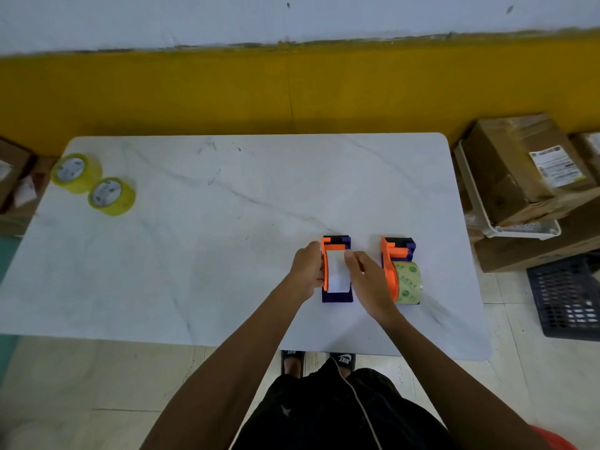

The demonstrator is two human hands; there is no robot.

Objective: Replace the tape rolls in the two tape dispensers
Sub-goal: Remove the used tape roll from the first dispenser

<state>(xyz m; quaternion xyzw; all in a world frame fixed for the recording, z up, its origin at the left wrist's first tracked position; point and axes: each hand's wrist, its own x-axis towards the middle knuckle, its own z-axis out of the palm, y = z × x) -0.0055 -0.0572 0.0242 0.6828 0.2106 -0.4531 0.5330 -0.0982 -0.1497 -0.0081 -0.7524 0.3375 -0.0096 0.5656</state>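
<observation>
Two orange and purple tape dispensers stand near the front right of the white table [227, 222]. The left dispenser [336, 243] holds a white, nearly used-up roll [336, 271]. My left hand [306, 271] grips that dispenser's orange left side. My right hand [365, 280] has its fingers against the white roll's right side. The right dispenser [394, 251] carries a fuller clear yellowish roll [408, 282] and stands untouched. Two fresh yellow-green tape rolls [75, 172] [112, 196] lie at the table's far left corner.
Cardboard boxes [526, 170] and a white basket [506, 228] are stacked on the right of the table, with a dark crate [568, 297] on the floor beside them. More boxes [16, 177] sit at the left. A yellow wall band runs behind.
</observation>
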